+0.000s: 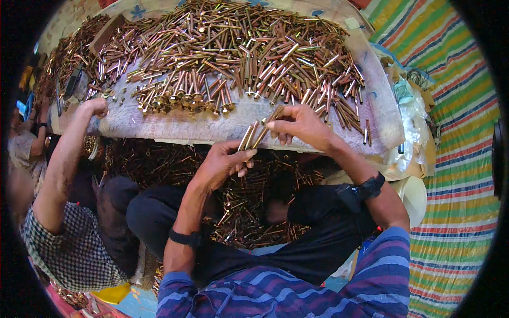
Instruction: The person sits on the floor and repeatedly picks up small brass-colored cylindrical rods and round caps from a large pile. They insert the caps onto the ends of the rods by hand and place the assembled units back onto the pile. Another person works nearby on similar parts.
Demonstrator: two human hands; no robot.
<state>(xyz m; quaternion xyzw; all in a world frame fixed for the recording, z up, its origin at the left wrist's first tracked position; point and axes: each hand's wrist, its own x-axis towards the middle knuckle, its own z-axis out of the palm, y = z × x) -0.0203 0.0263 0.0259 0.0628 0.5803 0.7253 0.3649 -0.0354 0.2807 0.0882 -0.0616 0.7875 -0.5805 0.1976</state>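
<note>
Just above the near edge of the low cloth-covered table, my left hand is closed around a few long, thin brass-coloured bolts that stick up from its fingers. My right hand pinches another slim bolt beside them, its thumb and forefinger close to the upper ends of the bunch. Past both hands, a large heap of similar loose bolts covers the far part of the table. In front of the heap, several bolts with wide round ends lie in a row.
The pale table cloth shows along the near edge. More bolts are piled below, between my legs. At the left, a co-worker's arm reaches onto the table. To the right are clear plastic bags, a white bucket and a striped sheet.
</note>
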